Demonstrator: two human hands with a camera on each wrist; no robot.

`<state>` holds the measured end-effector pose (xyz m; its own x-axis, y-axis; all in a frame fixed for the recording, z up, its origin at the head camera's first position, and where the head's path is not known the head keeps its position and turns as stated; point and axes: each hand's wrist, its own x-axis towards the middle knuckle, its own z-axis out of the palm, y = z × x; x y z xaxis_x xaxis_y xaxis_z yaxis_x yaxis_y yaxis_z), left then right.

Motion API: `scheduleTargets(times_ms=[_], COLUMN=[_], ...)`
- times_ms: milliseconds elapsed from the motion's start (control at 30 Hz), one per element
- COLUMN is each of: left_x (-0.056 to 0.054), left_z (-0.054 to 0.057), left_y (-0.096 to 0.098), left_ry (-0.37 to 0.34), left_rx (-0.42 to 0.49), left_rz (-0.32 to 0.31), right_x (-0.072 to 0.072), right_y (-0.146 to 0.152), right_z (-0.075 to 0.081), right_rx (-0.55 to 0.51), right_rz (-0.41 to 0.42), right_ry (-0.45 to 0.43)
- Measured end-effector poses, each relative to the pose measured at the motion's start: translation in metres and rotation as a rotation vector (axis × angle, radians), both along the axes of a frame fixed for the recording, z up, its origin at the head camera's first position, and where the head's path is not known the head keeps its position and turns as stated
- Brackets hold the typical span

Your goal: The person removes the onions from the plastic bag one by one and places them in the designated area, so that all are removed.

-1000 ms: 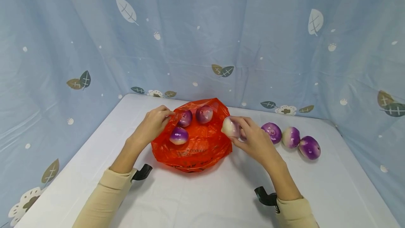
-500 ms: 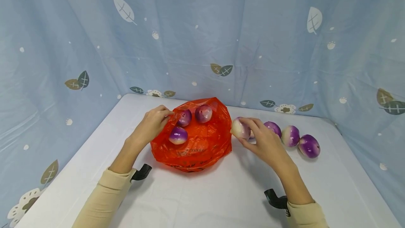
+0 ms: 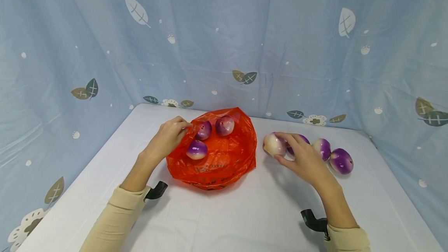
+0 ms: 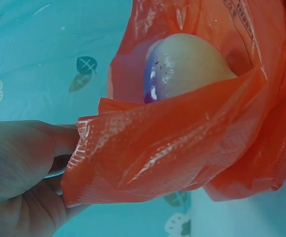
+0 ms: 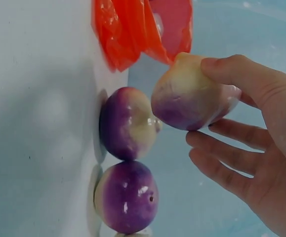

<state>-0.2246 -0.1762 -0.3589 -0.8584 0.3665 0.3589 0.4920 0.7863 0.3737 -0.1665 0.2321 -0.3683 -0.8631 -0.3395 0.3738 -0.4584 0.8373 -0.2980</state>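
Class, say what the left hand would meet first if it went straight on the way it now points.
The red plastic bag, whose rim the left hand pinches: its folded side lies directly ahead. Beyond that, depth is hard to judge.

Left hand [image 3: 169,137], bare: pinching. Right hand [image 3: 303,156], bare: gripping, thumb [image 5: 226,69] opposed to spread, curved fingers [image 5: 231,159]. Left forearm [image 3: 138,171], right forearm [image 3: 332,196]: extended forward, angled inward, in beige sleeves [image 3: 113,213].

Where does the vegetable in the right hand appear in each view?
Head: purple-and-white vegetable, right of and below center.
Left wrist: not in it.
Right wrist: just above and right of center.
Shared landmark: the red plastic bag, visible in all three views.
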Motion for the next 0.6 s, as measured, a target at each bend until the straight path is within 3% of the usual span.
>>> scheduleTargets(times_ms=[600], left_x=[0.0013], left_z=[0.0006], left_y=[0.0003], left_ry=[-0.002], left_rx=[0.005], left_rz=[0.001], right_x=[0.0039], right_y=[0.0100], right_z=[-0.0025], right_rx=[0.030], right_rz=[0.011], right_ry=[-0.120])
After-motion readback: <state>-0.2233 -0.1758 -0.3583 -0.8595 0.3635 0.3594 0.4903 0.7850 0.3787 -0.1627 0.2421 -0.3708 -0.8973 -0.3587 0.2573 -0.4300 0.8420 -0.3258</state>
